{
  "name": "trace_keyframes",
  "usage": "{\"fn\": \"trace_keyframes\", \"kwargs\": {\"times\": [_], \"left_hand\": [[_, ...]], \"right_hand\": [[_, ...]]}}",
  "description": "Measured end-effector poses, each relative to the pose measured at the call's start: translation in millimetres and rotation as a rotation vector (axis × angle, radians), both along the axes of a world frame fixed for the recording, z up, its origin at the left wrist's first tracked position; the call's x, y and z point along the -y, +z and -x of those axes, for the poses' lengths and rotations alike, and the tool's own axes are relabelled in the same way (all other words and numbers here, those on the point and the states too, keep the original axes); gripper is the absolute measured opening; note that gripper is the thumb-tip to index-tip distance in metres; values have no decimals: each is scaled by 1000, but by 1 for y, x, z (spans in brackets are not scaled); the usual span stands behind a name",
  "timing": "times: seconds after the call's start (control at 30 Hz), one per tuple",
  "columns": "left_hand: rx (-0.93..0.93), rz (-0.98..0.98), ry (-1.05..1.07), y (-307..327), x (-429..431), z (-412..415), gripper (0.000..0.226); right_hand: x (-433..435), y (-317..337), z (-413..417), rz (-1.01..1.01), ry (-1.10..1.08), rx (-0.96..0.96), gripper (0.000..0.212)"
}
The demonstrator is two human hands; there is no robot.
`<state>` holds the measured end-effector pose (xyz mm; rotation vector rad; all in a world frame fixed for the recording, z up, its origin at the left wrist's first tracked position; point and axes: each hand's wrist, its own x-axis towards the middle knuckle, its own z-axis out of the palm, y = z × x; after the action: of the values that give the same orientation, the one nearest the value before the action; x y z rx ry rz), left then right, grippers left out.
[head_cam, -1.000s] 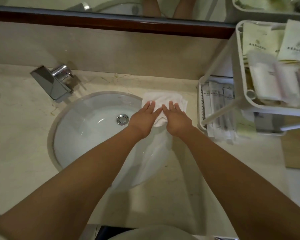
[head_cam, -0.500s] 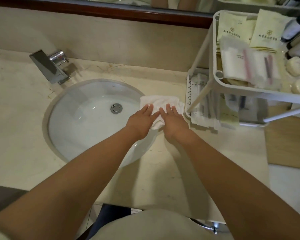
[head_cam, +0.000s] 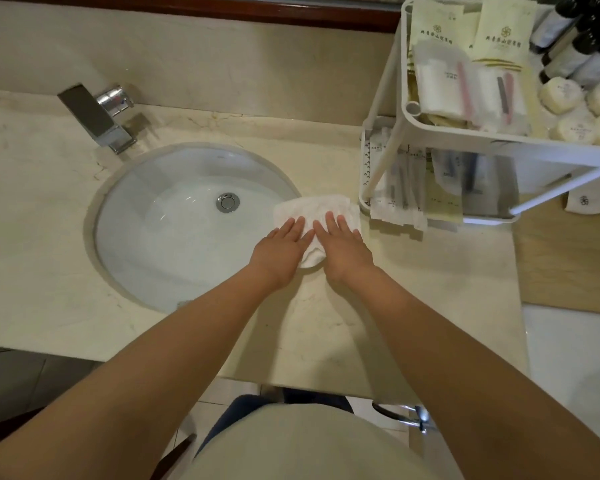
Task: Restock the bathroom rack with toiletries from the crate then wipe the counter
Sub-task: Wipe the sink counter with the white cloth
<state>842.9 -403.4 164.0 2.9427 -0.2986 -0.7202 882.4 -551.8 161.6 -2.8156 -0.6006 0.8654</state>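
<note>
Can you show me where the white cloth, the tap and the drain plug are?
white cloth [head_cam: 312, 207], head view, its uncovered far part.
tap [head_cam: 88, 114], head view, its flat spout.
drain plug [head_cam: 228, 202], head view, its centre.

two hands [head_cam: 280, 252] [head_cam: 344, 251], one cloth [head_cam: 312, 209], one sink [head_cam: 174, 233], one rack [head_cam: 551, 157].

Left hand [head_cam: 279, 252] and right hand [head_cam: 343, 247] slide the white cloth [head_cam: 312, 209] toward the counter [head_cam: 326, 327] front, along the basin [head_cam: 174, 237] rim.
</note>
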Motion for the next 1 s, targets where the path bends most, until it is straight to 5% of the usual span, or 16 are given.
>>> {"fn": "trace_keyframes", "kwargs": {"times": [0.47, 1.0], "left_hand": [[22, 20, 27, 5, 22, 112, 72], [-42, -23, 161, 2, 20, 258, 90]], "right_hand": [[22, 3, 110, -8, -5, -43, 81], [8, -1, 233, 17, 179, -61, 82]]}}
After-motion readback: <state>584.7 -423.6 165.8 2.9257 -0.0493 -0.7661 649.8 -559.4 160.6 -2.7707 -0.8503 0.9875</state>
